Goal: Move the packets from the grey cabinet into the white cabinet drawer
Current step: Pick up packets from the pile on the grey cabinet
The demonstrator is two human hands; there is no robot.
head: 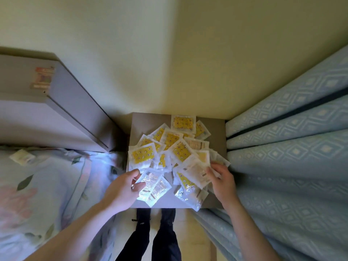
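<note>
Several flat packets (170, 147), some with yellow faces and some clear and whitish, lie in a loose heap on the top of the grey cabinet (145, 121). My left hand (124, 187) pinches a small stack of clear packets (153, 187) at the heap's near left. My right hand (222, 181) grips a whitish packet (195, 171) at the near right edge of the heap. No white cabinet drawer is recognisable in view.
A bed with a floral cover (37, 185) fills the left, with one stray packet (22, 156) lying on it. A grey headboard (56, 102) rises behind the bed. Blue patterned curtains (291, 147) hang close on the right. My legs (156, 238) stand before the cabinet.
</note>
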